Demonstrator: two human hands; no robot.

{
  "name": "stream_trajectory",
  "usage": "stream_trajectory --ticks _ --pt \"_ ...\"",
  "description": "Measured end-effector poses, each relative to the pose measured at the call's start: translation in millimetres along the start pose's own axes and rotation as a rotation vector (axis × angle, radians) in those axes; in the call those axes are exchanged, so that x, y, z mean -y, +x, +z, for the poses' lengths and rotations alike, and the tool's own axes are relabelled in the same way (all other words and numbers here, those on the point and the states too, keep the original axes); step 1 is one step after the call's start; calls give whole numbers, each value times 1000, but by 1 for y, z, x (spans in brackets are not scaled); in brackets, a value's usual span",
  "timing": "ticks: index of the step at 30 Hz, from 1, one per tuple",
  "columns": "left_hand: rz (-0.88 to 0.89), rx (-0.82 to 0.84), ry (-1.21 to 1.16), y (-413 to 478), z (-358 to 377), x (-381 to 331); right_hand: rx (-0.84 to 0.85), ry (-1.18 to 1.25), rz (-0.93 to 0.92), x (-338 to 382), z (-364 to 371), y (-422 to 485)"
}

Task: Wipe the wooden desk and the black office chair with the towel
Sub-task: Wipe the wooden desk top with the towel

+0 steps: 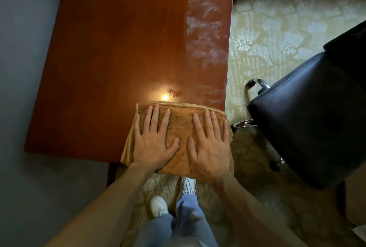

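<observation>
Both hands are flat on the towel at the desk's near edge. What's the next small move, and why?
Probably push the towel straight forward along the right edge of the wooden desk. The left hand and right hand press it flat, and a whitish smeared strip lies just ahead; the rest looks glossy.

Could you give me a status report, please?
Left hand, right hand flat on towel, near corner of desk. Streaks along right edge. Chair aside, nothing blocking.
</observation>
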State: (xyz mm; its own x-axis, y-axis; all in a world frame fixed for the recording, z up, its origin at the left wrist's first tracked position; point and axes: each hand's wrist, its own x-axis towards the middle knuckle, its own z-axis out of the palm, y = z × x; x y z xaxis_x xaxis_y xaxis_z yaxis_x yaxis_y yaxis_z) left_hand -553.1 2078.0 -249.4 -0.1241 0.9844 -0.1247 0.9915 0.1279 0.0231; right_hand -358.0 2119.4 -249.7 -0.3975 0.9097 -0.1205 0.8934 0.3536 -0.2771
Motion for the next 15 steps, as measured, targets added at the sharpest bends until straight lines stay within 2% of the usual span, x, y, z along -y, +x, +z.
stream_trajectory --ticks 15 --pt "44 14 6 52 -7 3 10 -60 -38 -11 -13 61"
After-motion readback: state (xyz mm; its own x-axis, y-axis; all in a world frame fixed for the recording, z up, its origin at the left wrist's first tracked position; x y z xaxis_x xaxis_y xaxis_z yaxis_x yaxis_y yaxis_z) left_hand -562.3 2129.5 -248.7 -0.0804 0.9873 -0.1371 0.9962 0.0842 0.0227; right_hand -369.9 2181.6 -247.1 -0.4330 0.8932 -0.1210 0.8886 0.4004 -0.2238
